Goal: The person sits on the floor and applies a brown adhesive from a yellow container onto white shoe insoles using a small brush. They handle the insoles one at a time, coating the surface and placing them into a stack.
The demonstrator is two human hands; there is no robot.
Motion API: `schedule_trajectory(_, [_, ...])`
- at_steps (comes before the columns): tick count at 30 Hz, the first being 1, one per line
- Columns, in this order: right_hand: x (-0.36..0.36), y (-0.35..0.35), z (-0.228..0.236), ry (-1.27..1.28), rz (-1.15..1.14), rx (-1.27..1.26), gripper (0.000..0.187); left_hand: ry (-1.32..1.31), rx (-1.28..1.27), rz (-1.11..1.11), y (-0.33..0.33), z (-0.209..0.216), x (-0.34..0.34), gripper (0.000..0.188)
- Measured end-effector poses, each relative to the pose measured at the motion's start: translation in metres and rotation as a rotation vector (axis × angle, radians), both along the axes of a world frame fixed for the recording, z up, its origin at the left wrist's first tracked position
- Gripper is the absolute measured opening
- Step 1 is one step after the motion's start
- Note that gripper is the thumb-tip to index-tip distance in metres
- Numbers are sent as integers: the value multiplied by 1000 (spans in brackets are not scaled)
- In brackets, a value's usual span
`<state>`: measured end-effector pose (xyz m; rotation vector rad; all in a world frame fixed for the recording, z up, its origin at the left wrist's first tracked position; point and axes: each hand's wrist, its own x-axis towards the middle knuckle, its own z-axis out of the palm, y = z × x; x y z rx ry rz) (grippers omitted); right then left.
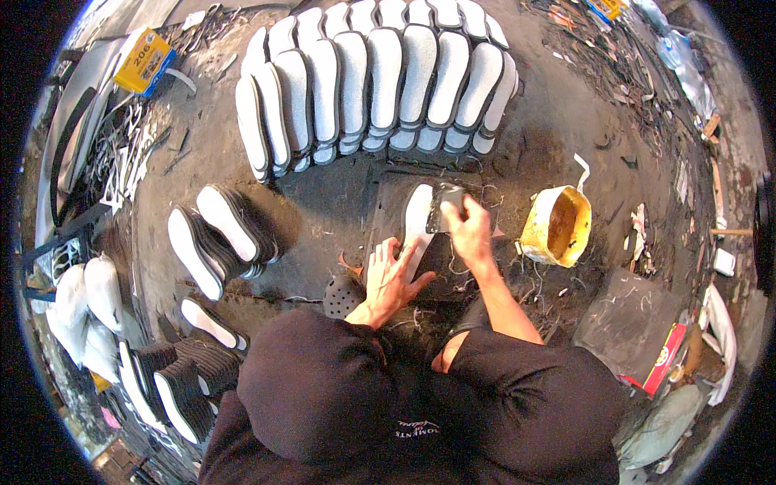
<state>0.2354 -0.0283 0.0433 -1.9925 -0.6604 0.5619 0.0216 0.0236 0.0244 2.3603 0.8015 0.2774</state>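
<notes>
A white-topped shoe sole (pixel 419 208) lies lengthwise on a dark board (pixel 388 198) in front of me. My left hand (pixel 388 279) rests on its near end, fingers stretched out and thumb spread, pressing rather than gripping. My right hand (pixel 471 230) is closed around a dark, flat, blade-like tool (pixel 445 204) at the sole's right edge. The tool's exact kind is not clear, since fingers cover part of it. Right of that hand stands a yellow tub (pixel 533 230) with a brown-stained inside and a white strip at its rim.
Stacked white-topped soles (pixel 384 77) stand in rows at the far side. More sole stacks (pixel 214 234) sit at left and near left (pixel 190 376). White offcut strips (pixel 133 166) and a yellow-blue box (pixel 144 63) lie far left. A dark sheet (pixel 626 319) lies at right.
</notes>
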Motion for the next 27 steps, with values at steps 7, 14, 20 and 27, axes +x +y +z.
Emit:
schedule_trajectory(7, [19,62,1,-280,256,-169,23,68,-90,-79,-9,-9,-51,92])
schedule_trajectory(14, [66,108,4,-635,1205,-161,39,25,-132,-110,-6,-2,-39,92])
schedule_trajectory(20, [82,28,-3,-732,813,-158,51,12,-266,-92,-6,-8,-39,88])
schedule_trajectory(27, [76,1,3,-513,604,24,37,-13,-296,-68,-1,-2,-16,87])
